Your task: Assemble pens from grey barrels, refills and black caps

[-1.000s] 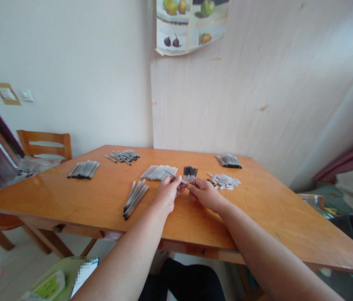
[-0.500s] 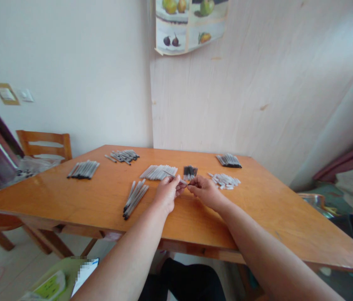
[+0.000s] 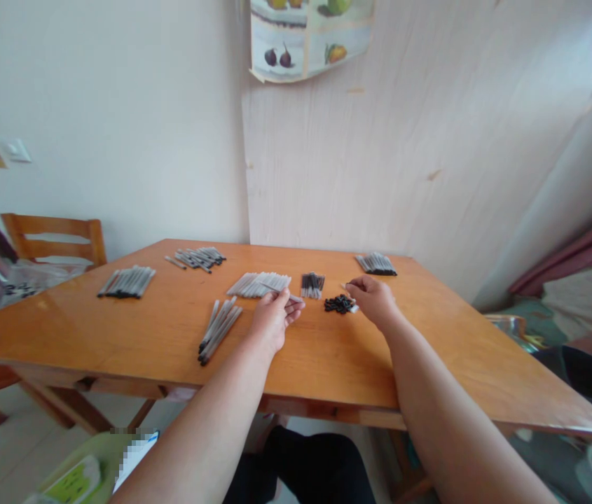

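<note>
My left hand (image 3: pixel 273 318) is closed around a slim clear pen barrel (image 3: pixel 296 299), held at a slant above the table. Over to the right, my right hand (image 3: pixel 374 299) has its fingers drawn together above the small white pieces (image 3: pixel 354 309), covering most of them. What its fingertips pinch, if anything, is hidden. Close by its left side lies a heap of small black pieces (image 3: pixel 338 303). Behind my left hand is a row of clear barrels (image 3: pixel 253 284), and right of that a bundle of dark thin pieces (image 3: pixel 312 285).
Black-ended pens (image 3: pixel 219 329) lie left of my left forearm. More pen groups sit at the far left (image 3: pixel 127 281), the back (image 3: pixel 198 258) and the back right (image 3: pixel 376 264) of the wooden table (image 3: pixel 159 322). A chair (image 3: pixel 54 238) stands at the left.
My right hand has left my left hand and moved right to the white pieces, uncovering the black heap. My left hand still holds the barrel. The view has shifted slightly.
</note>
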### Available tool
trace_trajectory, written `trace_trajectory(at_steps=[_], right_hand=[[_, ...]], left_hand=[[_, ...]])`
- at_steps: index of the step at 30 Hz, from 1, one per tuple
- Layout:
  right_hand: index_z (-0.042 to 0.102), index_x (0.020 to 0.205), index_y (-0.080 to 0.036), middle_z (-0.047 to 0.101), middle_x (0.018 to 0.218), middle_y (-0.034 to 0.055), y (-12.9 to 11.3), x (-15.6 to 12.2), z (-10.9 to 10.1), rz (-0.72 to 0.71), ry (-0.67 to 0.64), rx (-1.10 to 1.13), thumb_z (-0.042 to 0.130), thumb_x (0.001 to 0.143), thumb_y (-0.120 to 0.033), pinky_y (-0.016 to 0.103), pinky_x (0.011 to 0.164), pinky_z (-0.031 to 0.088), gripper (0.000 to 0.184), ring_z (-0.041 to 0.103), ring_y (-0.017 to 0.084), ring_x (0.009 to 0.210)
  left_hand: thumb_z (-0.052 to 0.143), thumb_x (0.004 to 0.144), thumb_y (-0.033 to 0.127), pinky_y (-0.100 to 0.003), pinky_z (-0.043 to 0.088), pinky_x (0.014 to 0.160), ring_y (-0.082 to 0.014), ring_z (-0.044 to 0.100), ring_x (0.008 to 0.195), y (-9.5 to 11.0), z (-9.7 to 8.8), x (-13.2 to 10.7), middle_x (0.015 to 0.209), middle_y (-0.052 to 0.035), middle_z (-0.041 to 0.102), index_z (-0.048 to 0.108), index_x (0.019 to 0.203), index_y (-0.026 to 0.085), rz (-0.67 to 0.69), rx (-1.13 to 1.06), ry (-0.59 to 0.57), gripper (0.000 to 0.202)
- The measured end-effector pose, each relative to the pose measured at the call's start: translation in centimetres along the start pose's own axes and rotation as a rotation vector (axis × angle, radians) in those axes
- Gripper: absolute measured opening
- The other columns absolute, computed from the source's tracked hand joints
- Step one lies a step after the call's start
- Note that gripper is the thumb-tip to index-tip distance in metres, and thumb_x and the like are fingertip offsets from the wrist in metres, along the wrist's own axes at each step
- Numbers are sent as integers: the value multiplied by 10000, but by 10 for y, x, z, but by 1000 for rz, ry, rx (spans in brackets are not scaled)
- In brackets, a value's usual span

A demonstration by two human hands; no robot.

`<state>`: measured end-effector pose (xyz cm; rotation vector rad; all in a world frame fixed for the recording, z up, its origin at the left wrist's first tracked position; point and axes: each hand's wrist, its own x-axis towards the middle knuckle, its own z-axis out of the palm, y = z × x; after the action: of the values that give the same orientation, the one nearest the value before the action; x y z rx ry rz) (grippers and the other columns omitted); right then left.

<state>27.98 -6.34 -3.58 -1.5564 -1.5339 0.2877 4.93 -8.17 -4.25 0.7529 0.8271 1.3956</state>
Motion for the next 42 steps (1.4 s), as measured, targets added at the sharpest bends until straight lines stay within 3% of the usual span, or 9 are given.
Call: trace_trajectory(at_steps=[2, 8, 15, 23, 27, 31, 34, 38, 42], right_hand=[[670, 800, -187, 644, 699, 43, 10, 6, -5, 27, 21, -133, 564, 761, -450, 255, 555, 347, 286, 546, 155, 631], [718, 790, -208, 670, 729, 63, 19, 8, -3, 28, -105, -377, 598, 746, -400, 274, 606, 327, 230, 554, 168, 665], [733, 884, -240, 693, 881, 59, 11, 2, 3, 25, -220, -476, 572, 776, -379, 269, 715, 368, 238, 587, 184, 828], [731, 891, -229, 694, 896, 68, 1, -2, 3, 72, -275, -554, 567, 759, -410, 267, 690, 370, 278, 587, 193, 829], [727, 857, -216, 697, 864, 67, -1, -2, -1, 81, -248, -508, 535, 770, -386, 260, 684, 365, 270, 591, 185, 810], [712, 851, -198, 698, 849, 69, -6, -2, -3, 100, -139, -437, 493, 786, -338, 249, 652, 353, 268, 589, 174, 774], [688, 810, -192, 690, 792, 53, -16, -8, 2, 5, -70, -332, 477, 795, -332, 238, 620, 345, 254, 578, 162, 732], [649, 757, -180, 644, 686, 13, -34, -20, 16, -174, -158, -118, 478, 806, -343, 225, 591, 347, 241, 538, 129, 641], [622, 732, -169, 571, 616, -14, -46, -31, 28, -249, -269, 28, 488, 815, -387, 220, 546, 337, 269, 474, 106, 572]], left_hand=[[669, 764, 336, -233, 478, 587, -159, 669, 676, 1, 0, 0, 708, -60, 668, 523, 811, 164, 6, -4, -4, 230], [669, 760, 337, -221, 463, 565, -155, 664, 672, 1, 0, -1, 705, -63, 667, 531, 792, 162, 9, 7, -13, 225], [657, 770, 343, -209, 459, 553, -144, 659, 650, -1, 2, -3, 690, -50, 659, 529, 787, 160, 32, 51, -19, 224], [638, 786, 328, -201, 446, 534, -136, 654, 628, 0, 3, -2, 705, -58, 664, 530, 793, 156, 12, 69, -3, 203], [645, 778, 335, -209, 450, 540, -140, 653, 627, 0, 3, -2, 694, -57, 658, 534, 796, 154, 25, 78, -8, 213], [640, 779, 331, -217, 458, 557, -144, 656, 644, 0, 3, -4, 697, -56, 655, 532, 799, 156, 29, 76, -18, 208], [638, 780, 324, -218, 455, 553, -146, 657, 643, 0, 3, -3, 704, -58, 659, 524, 795, 159, 16, 69, -12, 201], [647, 774, 330, -216, 449, 550, -147, 658, 648, 0, 1, 1, 725, -65, 666, 529, 807, 159, 8, 61, -27, 211], [667, 758, 344, -219, 447, 561, -148, 658, 654, -1, 0, 3, 719, -60, 666, 537, 816, 162, 2, 53, -46, 231]])
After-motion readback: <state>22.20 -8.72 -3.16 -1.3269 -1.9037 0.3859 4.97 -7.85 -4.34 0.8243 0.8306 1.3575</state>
